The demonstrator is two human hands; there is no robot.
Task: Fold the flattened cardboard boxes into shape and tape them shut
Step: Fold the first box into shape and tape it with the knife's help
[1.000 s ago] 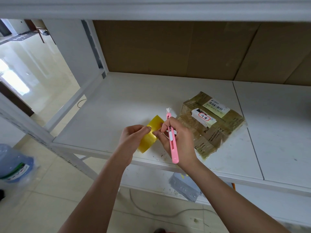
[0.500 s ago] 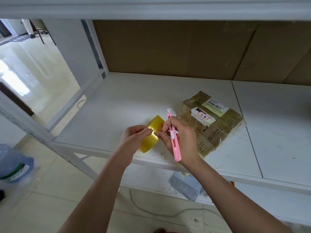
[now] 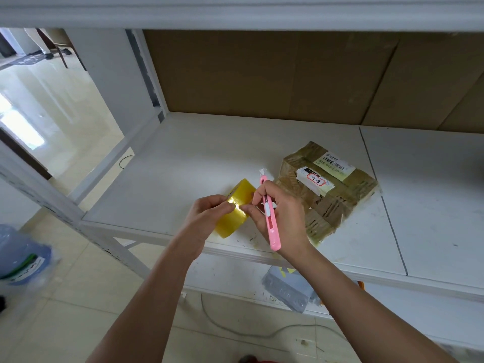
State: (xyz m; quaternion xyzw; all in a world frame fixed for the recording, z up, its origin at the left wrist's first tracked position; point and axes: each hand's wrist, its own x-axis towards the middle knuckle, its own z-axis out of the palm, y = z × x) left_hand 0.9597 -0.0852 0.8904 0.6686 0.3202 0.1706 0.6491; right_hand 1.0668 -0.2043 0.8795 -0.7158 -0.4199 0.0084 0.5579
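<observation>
- Shelf [image 3: 183, 158]: white board at about waist level with another board close overhead and brown cardboard sheets [image 3: 262, 74] standing along the back. Open room to the left and behind the work; front edge runs just under both wrists, so anything set down near it could slide off.
- Taped parcel [image 3: 327, 189]: lies on the shelf just right of the hands, wrapped in tape, labels on top. Looks stiff and light; best taken by its long sides. No flattened box is plainly in reach; the back sheets may be the stock, cannot tell.
- Tape roll [image 3: 230, 218]: yellowish, standing on edge near the front edge of the shelf. Rigid ring, glossy and probably slippery; free end sticky and thin.
- Left hand [image 3: 207, 218]: fingers curled round the roll, thumb on its face.
- Right hand [image 3: 277, 213]: wrapped round a pink utility knife [image 3: 268, 213], point up and away, while thumb and forefinger pinch at the roll beside the left thumb, likely picking for the tape end.
- Blade tip: close to the parcel corner; short strokes advised.
</observation>
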